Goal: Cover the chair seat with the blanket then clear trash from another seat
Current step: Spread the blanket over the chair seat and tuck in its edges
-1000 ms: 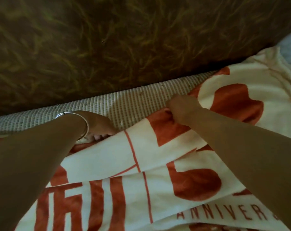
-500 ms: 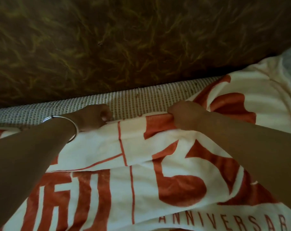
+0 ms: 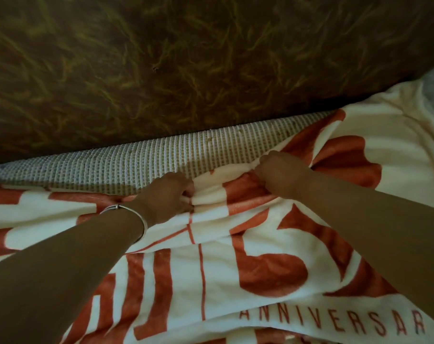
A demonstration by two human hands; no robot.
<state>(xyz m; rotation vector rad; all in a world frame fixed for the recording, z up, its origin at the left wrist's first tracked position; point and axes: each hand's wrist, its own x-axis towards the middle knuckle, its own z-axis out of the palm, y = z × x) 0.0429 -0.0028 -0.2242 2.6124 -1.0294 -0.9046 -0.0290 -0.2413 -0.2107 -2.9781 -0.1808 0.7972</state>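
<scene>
My left hand (image 3: 170, 194) and my right hand (image 3: 279, 175) are both clenched on the far edge of the blanket (image 3: 218, 274), fingers curled into the fleece so that it bunches into folds between my fists. The two hands sit near each other, with a short pinched ridge of cream and orange cloth running from one to the other. A thin silver bangle (image 3: 143, 223) circles my left wrist.

The blanket is cream with large orange lettering and shapes, and the letters "ANNIVERSAR" show along its near right side. It lies spread over most of the chair seat, from the left border of the view to the right. Beyond my knuckles a strip of grey-and-tan waffle-weave seat cover (image 3: 141, 160) is still bare, narrowing toward the right, where the blanket reaches the brown backrest (image 3: 186, 70) with its yellowish streaked pattern.
</scene>
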